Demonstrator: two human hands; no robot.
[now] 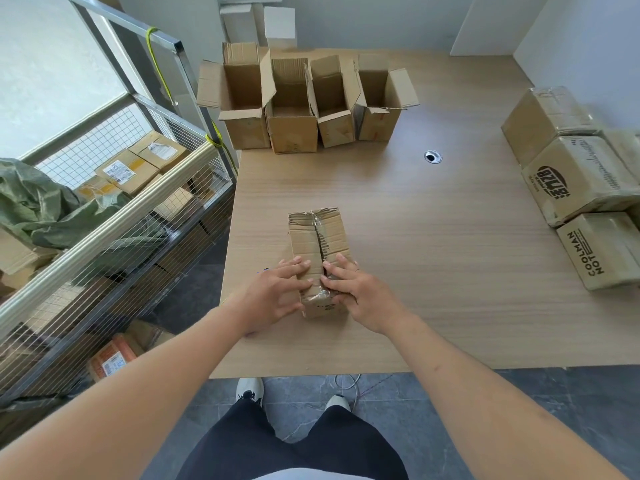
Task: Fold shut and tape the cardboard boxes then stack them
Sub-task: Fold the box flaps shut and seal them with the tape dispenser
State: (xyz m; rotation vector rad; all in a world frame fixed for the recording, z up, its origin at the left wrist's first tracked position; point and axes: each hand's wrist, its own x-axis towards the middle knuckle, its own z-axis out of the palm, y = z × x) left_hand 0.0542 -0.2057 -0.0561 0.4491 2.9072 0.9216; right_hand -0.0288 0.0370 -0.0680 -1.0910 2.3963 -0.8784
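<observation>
Our left hand and right hand press flat-fingered on the small brown cardboard box's flaps; we should hold the seam closed before taping.

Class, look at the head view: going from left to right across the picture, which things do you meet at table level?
Wire cart → left hand → box being closed → right hand → cable hole → stack of taped boxes.

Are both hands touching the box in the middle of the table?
Touching. The head view shows the left hand and right hand lying on the box, fingers pressing its top flaps.
</observation>
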